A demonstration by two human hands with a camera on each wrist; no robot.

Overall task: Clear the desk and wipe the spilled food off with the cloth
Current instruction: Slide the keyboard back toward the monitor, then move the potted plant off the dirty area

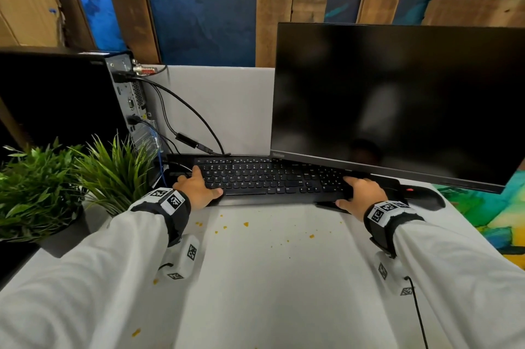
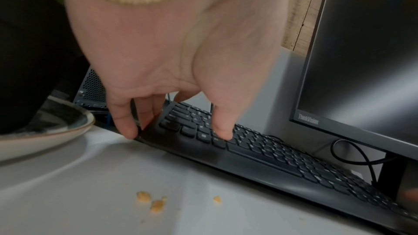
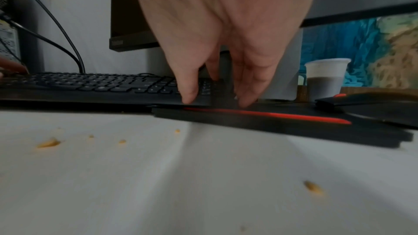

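A black keyboard (image 1: pixel 270 178) lies across the white desk (image 1: pixel 284 277), pushed back under the monitor's lower edge. My left hand (image 1: pixel 196 188) grips its left end; in the left wrist view the thumb rests on the keys and the fingers (image 2: pixel 126 124) curl round the end edge. My right hand (image 1: pixel 358 192) holds the right end, thumb (image 3: pixel 187 94) on the front edge and the other fingers down at the end. Several orange crumbs (image 1: pixel 246 224) are scattered on the desk in front of the keyboard. No cloth is in view.
A dark monitor (image 1: pixel 397 98) stands at the back right, a PC tower (image 1: pixel 56 98) with cables (image 1: pixel 184 110) at the back left. Two potted plants (image 1: pixel 42 192) and a plate (image 2: pixel 45 131) sit left. A mouse (image 1: pixel 420 195), a black mouse pad (image 3: pixel 294 126) and a filled cup (image 3: pixel 325 78) are right.
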